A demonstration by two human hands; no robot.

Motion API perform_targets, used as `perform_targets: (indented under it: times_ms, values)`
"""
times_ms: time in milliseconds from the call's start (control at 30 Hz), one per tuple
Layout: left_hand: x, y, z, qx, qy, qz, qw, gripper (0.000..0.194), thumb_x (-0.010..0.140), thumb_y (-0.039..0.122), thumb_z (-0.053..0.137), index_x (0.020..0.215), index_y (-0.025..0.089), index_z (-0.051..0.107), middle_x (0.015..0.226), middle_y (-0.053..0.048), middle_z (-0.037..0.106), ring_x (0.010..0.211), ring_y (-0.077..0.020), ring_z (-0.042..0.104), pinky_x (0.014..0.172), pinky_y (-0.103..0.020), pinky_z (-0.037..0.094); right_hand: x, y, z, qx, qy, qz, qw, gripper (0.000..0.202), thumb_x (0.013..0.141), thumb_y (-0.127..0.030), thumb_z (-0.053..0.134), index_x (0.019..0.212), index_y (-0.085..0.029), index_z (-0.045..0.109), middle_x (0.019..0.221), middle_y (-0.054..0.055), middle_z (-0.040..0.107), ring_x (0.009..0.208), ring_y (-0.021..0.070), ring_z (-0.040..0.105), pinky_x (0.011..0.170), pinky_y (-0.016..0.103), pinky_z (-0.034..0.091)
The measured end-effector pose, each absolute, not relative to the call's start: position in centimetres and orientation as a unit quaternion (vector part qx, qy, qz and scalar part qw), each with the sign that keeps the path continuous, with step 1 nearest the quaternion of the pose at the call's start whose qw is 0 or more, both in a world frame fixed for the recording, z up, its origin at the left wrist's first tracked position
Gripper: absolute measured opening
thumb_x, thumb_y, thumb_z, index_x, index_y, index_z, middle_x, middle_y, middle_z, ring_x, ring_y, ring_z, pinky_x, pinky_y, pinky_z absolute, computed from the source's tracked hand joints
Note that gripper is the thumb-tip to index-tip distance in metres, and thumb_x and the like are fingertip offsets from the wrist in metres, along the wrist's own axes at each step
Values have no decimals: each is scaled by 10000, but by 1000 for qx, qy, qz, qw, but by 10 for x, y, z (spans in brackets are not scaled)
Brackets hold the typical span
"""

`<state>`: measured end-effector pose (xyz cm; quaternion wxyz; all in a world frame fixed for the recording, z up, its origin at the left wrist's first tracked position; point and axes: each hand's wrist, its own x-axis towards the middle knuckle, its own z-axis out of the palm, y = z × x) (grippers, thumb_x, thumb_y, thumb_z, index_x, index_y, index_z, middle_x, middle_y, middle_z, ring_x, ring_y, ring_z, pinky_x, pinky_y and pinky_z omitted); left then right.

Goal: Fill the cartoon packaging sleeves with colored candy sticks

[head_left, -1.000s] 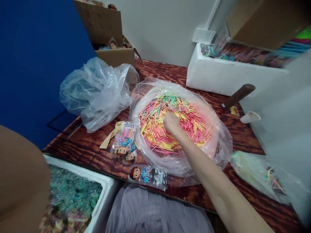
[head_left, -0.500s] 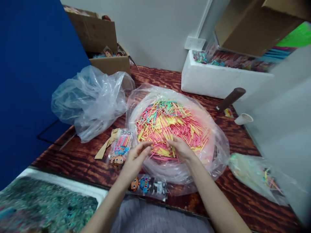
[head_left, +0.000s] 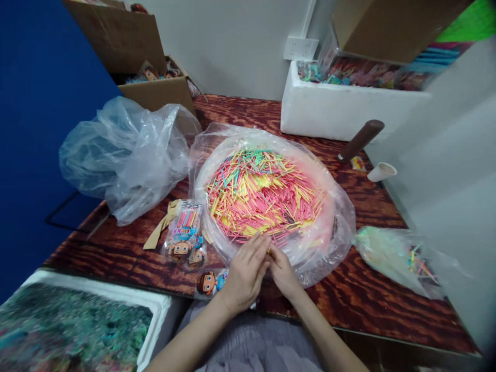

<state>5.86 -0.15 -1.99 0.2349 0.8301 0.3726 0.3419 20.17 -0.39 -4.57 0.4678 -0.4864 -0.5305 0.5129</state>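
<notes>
Pink, yellow and green thin sticks fill a wide round container lined with a clear plastic bag. My left hand and my right hand meet at the container's near edge, fingers closed and pressed together. A small yellow stick end shows between them; the rest of what they hold is hidden. To the left lie printed packets with a cartoon face, one showing sticks inside. Another printed packet sits at the table's front edge, partly under my left hand.
Crumpled clear plastic and a cardboard box are at the left. A white foam box, brown tube, paper cup and tied bag stand or lie at the right. A foam tub is front left.
Both hands have moved from over the sticks down toward me and come together. The view has shifted slightly. A second cartoon face now shows beside the packet at the left.
</notes>
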Motion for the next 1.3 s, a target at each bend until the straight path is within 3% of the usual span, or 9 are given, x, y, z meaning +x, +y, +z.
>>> perform_targets:
  times_ms: [100,233,300,433,533,667,833,967,1300]
  values:
    - [39,-10,-19,827,401,336,204,518,958,173,429,1463,187,317,1410,-150,496,1328,-256,436,1065,-458,412,204,-6,-44,-500,-544,506,445,152,906,-269,520,937,-240,666,883,11,684,830,194,621,773,289,479]
    - [0,-23,-25,832,453,267,179,182,944,187,476,1065,191,611,1003,-91,639,971,-231,579,851,-396,478,209,-7,-46,-495,-550,517,431,166,929,-294,513,905,-227,663,880,21,688,873,200,634,812,297,465]
    - [-17,-27,-30,849,452,205,179,171,922,254,540,1065,189,610,1019,-92,626,970,-249,557,850,-415,459,209,-7,-47,-492,-550,515,436,177,931,-305,514,897,-227,669,892,32,692,901,208,640,837,308,464]
    - [-29,-25,-40,862,450,141,185,412,854,362,646,1211,184,542,1098,-105,596,1009,-283,520,871,-447,430,209,-5,-47,-487,-555,510,440,179,931,-299,521,913,-236,688,922,41,706,939,215,643,869,323,460]
    - [-25,-20,-46,852,461,137,209,136,914,294,559,972,176,592,936,-73,595,896,-243,530,779,-380,432,209,-4,-47,-484,-559,507,443,179,930,-285,526,919,-239,699,931,41,711,947,216,647,877,330,461]
    - [-23,-16,-45,837,454,199,232,209,963,242,454,804,184,577,838,-50,565,812,-197,539,710,-310,427,208,-5,-48,-481,-562,501,448,170,923,-264,535,925,-241,703,945,40,716,947,218,653,879,336,466]
    - [-24,-12,-35,776,487,326,234,168,963,217,467,871,189,605,839,-37,557,792,-159,562,697,-260,444,208,-5,-48,-488,-559,495,452,174,917,-254,529,925,-246,702,932,35,716,932,211,652,864,327,477]
    - [-17,-6,-46,785,507,295,200,231,981,228,424,873,184,624,818,-41,564,785,-164,566,701,-275,454,208,-4,-51,-509,-558,481,444,159,904,-258,549,920,-250,706,925,29,716,911,205,648,826,307,481]
    - [-20,-16,-58,789,505,336,97,334,950,122,457,1263,190,552,1071,-98,673,977,-204,622,853,-343,503,205,-3,-38,-508,-556,478,451,151,907,-248,532,896,-243,683,904,24,709,912,204,647,827,304,484]
